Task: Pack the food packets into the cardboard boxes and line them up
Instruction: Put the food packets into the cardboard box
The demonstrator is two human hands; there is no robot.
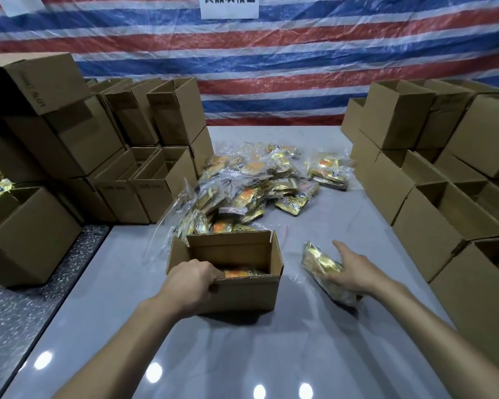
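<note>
As left hand (190, 283) grips the cardboard box (242, 295), right hand (350, 273) clasps a packet bundle (319, 262). Its slick wrap may slip.

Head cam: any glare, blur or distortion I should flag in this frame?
Head view: round lamp reflections glare on the glossy table near the bottom edge; wide-angle distortion tilts the box stacks at both sides; the packet bundle in the right hand looks slightly smeared; the top-left box is in deep shadow.
</note>
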